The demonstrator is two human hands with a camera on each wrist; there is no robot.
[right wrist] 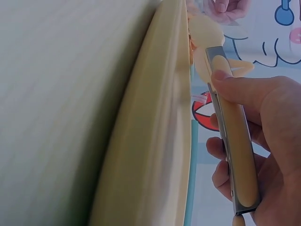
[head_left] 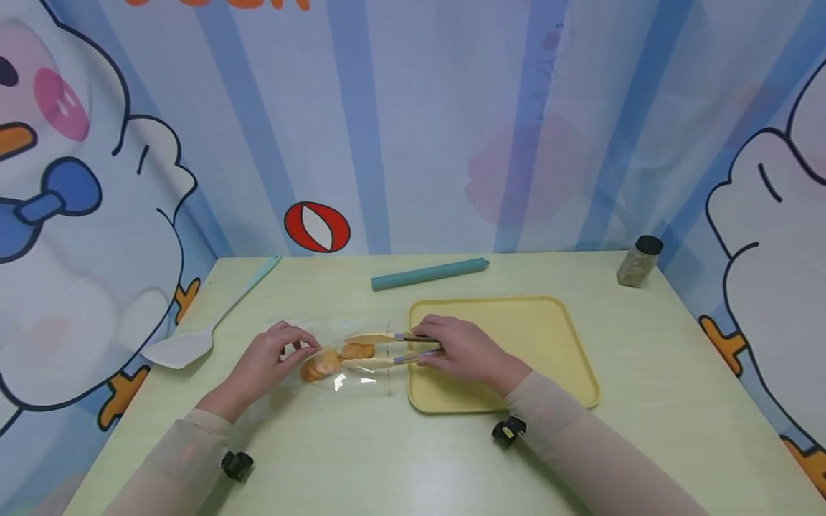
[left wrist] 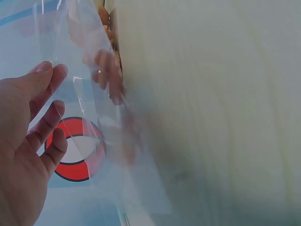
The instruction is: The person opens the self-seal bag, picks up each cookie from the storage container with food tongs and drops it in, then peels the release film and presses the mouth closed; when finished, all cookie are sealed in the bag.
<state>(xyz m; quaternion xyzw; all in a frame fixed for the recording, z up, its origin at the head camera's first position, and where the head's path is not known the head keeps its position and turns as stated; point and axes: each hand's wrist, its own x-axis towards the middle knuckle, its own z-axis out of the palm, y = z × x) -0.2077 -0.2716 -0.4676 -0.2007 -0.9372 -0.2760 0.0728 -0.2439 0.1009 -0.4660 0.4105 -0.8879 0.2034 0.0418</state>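
My left grip (head_left: 264,362) pinches the slippery-looking bag (head_left: 368,385), right grip (head_left: 466,349) clamps the tongs (head_left: 377,337); bread (head_left: 323,365) seems squishy, light, so gently nip its middle.

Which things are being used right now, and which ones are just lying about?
Being used:
clear bag, pinched by the left hand
brown food pieces inside
tongs, held in the right hand
yellow tray, probably

Just lying about:
spatula
teal rod
black-lidded jar

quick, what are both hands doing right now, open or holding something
Left hand: closed, pinching the clear plastic bag.
Right hand: closed, holding the tongs.
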